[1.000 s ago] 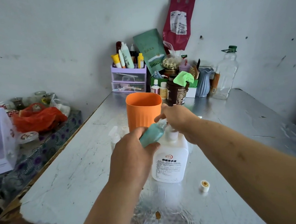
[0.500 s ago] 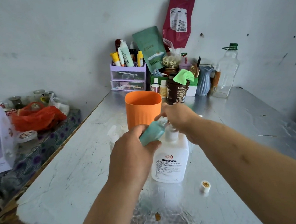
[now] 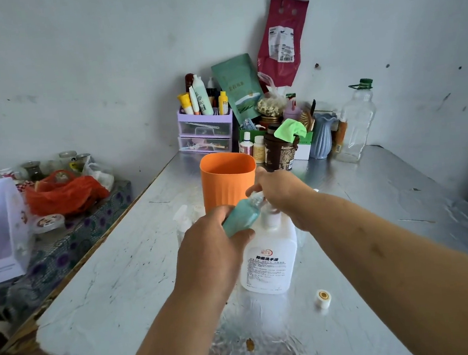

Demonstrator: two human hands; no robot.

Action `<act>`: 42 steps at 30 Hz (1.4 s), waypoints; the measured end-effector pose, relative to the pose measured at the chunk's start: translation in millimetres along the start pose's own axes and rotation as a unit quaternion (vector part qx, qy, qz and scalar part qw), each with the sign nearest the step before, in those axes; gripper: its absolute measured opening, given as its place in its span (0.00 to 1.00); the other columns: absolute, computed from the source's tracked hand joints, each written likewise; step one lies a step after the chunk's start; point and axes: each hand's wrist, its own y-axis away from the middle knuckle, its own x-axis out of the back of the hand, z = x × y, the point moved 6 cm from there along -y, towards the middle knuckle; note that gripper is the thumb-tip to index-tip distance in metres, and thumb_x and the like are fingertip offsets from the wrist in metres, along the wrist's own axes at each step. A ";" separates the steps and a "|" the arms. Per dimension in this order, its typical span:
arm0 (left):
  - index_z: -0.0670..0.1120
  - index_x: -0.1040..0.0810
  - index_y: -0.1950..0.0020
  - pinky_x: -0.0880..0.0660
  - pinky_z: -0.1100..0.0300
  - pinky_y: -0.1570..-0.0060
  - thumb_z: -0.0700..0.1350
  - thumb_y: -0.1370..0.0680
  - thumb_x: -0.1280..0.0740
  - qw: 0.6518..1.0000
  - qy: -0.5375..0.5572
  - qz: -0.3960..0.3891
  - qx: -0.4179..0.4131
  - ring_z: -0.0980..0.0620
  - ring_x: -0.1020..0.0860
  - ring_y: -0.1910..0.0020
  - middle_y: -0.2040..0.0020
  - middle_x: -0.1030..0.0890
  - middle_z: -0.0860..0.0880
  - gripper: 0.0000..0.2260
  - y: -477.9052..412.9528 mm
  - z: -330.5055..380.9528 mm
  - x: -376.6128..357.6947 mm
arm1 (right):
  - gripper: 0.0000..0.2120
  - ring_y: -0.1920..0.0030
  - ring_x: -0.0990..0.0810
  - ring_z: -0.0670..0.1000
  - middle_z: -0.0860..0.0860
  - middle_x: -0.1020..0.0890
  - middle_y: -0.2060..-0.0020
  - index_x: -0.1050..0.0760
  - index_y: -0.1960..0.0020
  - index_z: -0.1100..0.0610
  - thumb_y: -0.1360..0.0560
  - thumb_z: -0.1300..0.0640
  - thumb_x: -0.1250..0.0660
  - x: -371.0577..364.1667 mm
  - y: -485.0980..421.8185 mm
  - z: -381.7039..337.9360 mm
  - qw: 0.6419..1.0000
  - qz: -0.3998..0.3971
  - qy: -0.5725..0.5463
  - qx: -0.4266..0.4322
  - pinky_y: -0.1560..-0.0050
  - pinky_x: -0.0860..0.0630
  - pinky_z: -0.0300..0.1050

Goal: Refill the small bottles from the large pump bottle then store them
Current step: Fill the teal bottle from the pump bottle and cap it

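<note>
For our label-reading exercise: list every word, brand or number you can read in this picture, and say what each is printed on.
"抑菌洗手液": blue print on the label of the white pump bottle. The red logo above it and the fine print below are too small to read.
Green pouch: gold characters, too blurred to read.
Red bag: white sticker, print too small to read.
Brown jar: label unreadable.

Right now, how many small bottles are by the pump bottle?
2: the teal bottle in the left hand at the pump bottle, a clear bottle on the table behind that hand. Others may be hidden.
</note>
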 end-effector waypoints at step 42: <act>0.57 0.22 0.39 0.21 0.52 0.49 0.51 0.26 0.28 1.000 0.007 -0.001 -0.001 0.54 0.19 0.52 0.48 0.17 0.57 0.16 -5.3 1.7 1.3 | 0.18 0.68 0.34 0.47 0.67 0.25 0.39 0.28 0.35 0.67 0.18 0.60 0.50 4.2 6.0 -0.2 0.991 0.013 -0.122 -0.044 0.69 0.37 0.37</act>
